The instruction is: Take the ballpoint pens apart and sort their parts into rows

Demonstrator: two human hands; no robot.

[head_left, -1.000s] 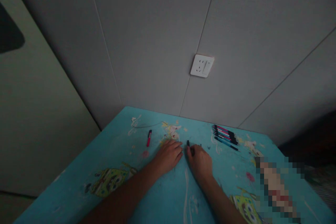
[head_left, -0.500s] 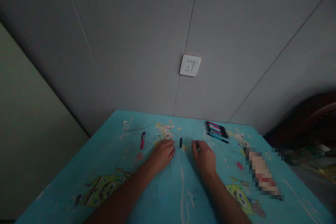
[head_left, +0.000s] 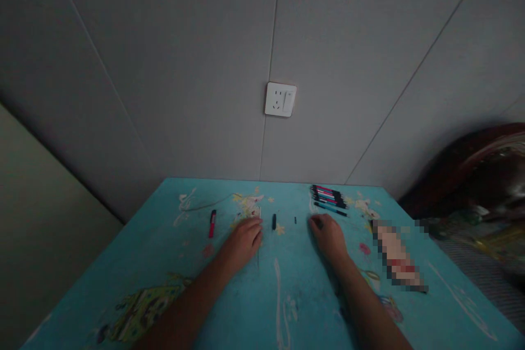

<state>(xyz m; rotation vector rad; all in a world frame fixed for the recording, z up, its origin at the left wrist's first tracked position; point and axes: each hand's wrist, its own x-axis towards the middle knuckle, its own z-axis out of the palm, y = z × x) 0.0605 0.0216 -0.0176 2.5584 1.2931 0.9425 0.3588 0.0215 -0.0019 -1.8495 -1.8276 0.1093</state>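
On the blue tabletop, my left hand (head_left: pixel 245 238) is closed, its fingers pressed together. A thin line shows above and below the fingers, but what they hold I cannot make out. Just right of that hand lies a short black barrel-shaped piece (head_left: pixel 274 222). Further right is a much smaller dark piece (head_left: pixel 295 220). My right hand (head_left: pixel 330 238) rests beyond it with curled fingers; whatever is inside them is hidden. A red pen part with a black end (head_left: pixel 212 224) lies left of my left hand.
Several pens (head_left: pixel 328 195) lie in a row at the back right, with a blue pen (head_left: pixel 331 209) in front of them. A blurred-out long item (head_left: pixel 397 257) is on the right. The wall behind carries a white socket (head_left: pixel 280 99). The patterned tabletop (head_left: pixel 246 311) extends toward me.
The small dark piece now lies on the table between the black piece and my right hand. My right hand has moved away to the right. The camera view has shifted slightly.
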